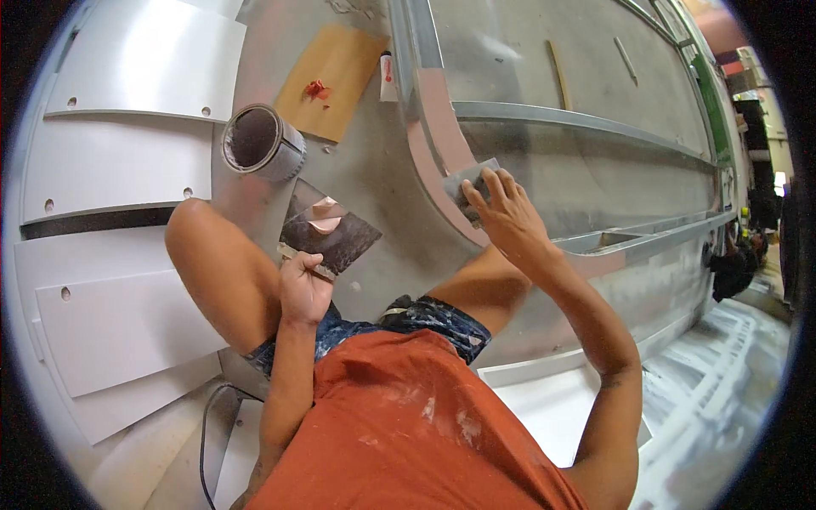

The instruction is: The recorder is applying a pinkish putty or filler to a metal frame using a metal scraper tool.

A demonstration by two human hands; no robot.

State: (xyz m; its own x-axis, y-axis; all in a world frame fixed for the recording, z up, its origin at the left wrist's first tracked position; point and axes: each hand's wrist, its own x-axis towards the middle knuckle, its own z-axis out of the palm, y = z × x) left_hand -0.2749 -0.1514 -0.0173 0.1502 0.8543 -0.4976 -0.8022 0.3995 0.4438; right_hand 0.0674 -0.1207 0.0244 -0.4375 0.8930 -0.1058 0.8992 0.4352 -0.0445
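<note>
From my remote view, the right hand point(503, 212) is closed on a small grey spreader point(466, 183), fingers fanned over its back, pressing it against the pink filler strip point(433, 119) that follows the curved seam of the metal panel point(586, 170). The left hand point(303, 285) grips the lower edge of a dark mixing board point(327, 234), which carries a dab of pink filler point(324, 214) and is held just above the bent knee point(200, 234). To do this pass well, I judge the spreader should stay at a shallow angle with even pressure, drawn along the seam in one stroke so the edges feather into bare metal, and reloaded from the board before the blade runs dry. A tape roll point(262, 140) stands near the board, with a brown cardboard sheet point(331, 81) beyond it. The blade's working edge is hidden under the fingers, so I cannot tell how much filler it carries. The fisheye rim bends the panel's far end, and the dark objects at the right edge are too small to identify.
</note>
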